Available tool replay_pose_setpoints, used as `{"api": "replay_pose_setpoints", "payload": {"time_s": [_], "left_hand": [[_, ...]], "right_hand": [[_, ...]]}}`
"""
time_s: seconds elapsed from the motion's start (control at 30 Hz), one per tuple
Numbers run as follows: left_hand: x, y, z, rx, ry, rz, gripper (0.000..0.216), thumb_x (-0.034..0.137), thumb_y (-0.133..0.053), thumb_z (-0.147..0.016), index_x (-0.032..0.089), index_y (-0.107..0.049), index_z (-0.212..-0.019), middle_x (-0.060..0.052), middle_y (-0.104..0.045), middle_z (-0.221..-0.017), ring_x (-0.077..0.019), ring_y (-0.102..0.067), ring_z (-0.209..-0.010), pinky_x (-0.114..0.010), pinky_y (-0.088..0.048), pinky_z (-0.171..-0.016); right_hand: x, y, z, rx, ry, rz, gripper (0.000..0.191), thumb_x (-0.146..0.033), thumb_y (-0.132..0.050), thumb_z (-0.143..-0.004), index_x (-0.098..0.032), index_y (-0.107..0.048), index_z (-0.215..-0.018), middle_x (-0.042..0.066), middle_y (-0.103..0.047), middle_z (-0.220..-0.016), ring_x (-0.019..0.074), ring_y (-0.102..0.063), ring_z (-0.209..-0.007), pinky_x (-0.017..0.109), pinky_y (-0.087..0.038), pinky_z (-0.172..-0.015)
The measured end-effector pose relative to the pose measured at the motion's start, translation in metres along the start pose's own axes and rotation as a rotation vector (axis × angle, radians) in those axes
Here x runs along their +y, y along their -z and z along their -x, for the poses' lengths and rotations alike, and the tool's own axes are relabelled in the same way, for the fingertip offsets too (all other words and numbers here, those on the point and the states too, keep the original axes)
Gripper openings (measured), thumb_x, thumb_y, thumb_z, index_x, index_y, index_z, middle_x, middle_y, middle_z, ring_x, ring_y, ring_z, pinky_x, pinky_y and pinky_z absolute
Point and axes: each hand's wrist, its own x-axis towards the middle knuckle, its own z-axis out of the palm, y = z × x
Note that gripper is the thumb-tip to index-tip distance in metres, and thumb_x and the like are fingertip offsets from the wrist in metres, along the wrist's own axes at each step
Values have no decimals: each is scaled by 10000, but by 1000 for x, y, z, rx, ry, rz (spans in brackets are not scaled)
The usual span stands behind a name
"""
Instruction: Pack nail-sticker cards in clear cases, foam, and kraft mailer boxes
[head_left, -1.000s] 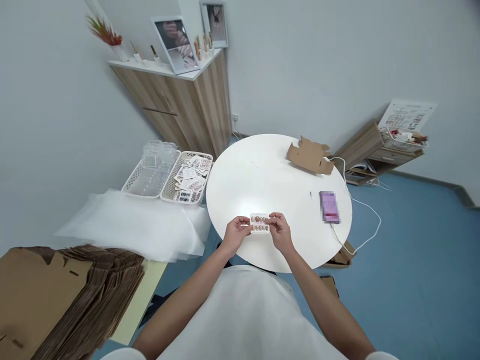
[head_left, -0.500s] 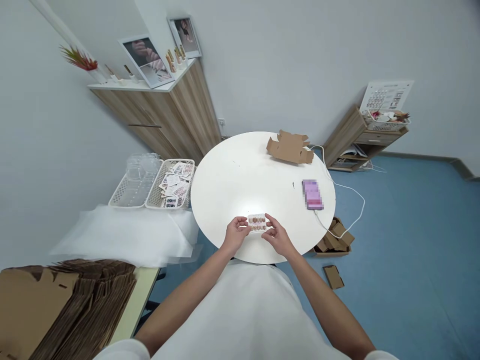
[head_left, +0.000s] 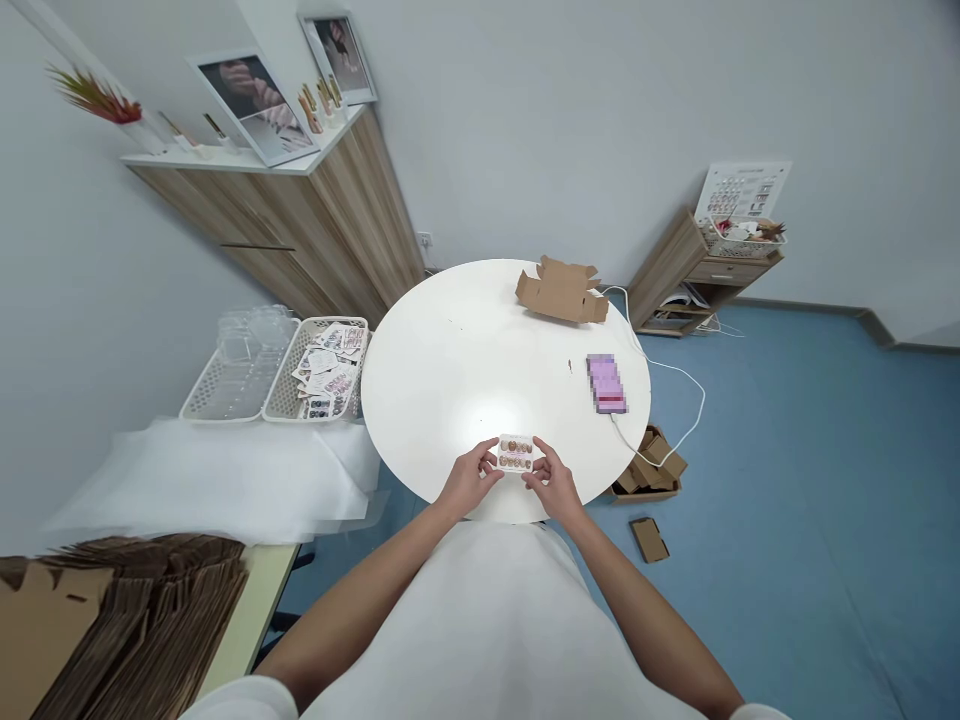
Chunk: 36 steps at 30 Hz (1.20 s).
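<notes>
Between both hands is a small pack of press-on nails (head_left: 515,453), with two rows of pinkish and brown nails facing up. My left hand (head_left: 469,482) pinches its left edge with thumb and fingers. At its right edge, my right hand (head_left: 555,484) grips in the same way. The pack is held near the front edge of the round white table (head_left: 427,390). Whether its underside touches the tabletop cannot be made out.
An unfolded cardboard box (head_left: 562,292) lies at the table's back, a purple-screened phone (head_left: 606,383) on a cable at right. Left are a basket of nail cards (head_left: 274,400), a basket of clear cases (head_left: 199,400), white sheets (head_left: 217,480) and stacked flat cardboard (head_left: 142,620).
The camera view has turned slightly right, so the surroundings sit further left. Both hands still hold the pack, which now appears more level and squarer to the view.
</notes>
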Motion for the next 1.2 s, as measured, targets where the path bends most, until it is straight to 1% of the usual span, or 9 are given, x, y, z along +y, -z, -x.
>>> {"api": "replay_pose_setpoints", "payload": {"time_s": [0.2,0.33,0.5,0.6,0.7,0.87,1.0,1.1,1.2], "left_hand": [[-5,4,-1,42,14,-12,484,234,-540,-722,244,-422,-1191,10,-570,-826,-85,-535,-637,-255,-448,-677],[-13,18,0,88,59,-22,498,217,-534,-719,240,-415,-1202,-6,-560,-870,-93,-531,-674,-263,-447,-680],[-32,41,3,151,105,43,548,232,-540,-713,249,-382,-1238,-45,-499,-989,-109,-519,-739,-256,-457,-639],[-46,58,3,186,134,64,539,236,-531,-718,250,-391,-1238,-47,-480,-977,-125,-508,-784,-257,-463,-636],[-61,78,1,213,197,52,519,205,-527,-707,240,-426,-1215,-43,-472,-953,-132,-505,-801,-256,-466,-637],[-92,117,-4,248,268,55,541,119,-504,-673,212,-443,-1203,-46,-461,-946,-135,-497,-817,-238,-467,-626],[-118,143,-10,255,327,74,560,103,-510,-648,184,-450,-1198,-54,-462,-930,-142,-498,-813,-245,-464,-645],[-137,155,-17,246,335,58,549,97,-513,-635,172,-469,-1177,-49,-470,-905,-139,-501,-780,-265,-458,-685],[-152,163,-24,221,354,41,537,98,-522,-620,166,-484,-1152,-44,-477,-891,-139,-502,-767,-281,-442,-728]], "right_hand": [[0,-4,-8,-50,8,0,594,-243,-514,-717,-267,-317,-1276,-17,-514,-784,103,-560,-598,296,-475,-640],[-2,-21,-22,-98,25,18,580,-248,-495,-733,-264,-310,-1282,-8,-514,-794,106,-543,-621,296,-471,-647],[-7,-56,-44,-123,46,49,564,-254,-512,-724,-253,-343,-1262,19,-493,-896,104,-495,-643,297,-468,-669],[-10,-79,-58,-143,53,74,563,-246,-516,-719,-255,-350,-1257,16,-479,-888,103,-469,-624,303,-467,-662],[-15,-104,-73,-163,50,116,562,-229,-515,-715,-268,-357,-1253,9,-482,-868,102,-457,-610,306,-464,-661],[-23,-152,-100,-215,33,190,576,-207,-508,-709,-258,-351,-1260,11,-490,-882,100,-456,-599,307,-452,-670],[-21,-188,-119,-233,-3,240,573,-203,-505,-707,-243,-357,-1259,12,-496,-866,109,-461,-609,314,-442,-689],[-16,-208,-130,-224,-36,282,581,-205,-510,-704,-236,-354,-1263,14,-507,-856,119,-471,-628,315,-437,-691],[-12,-222,-137,-212,-52,345,587,-199,-513,-704,-248,-349,-1265,16,-518,-859,135,-489,-667,305,-430,-677]]}}
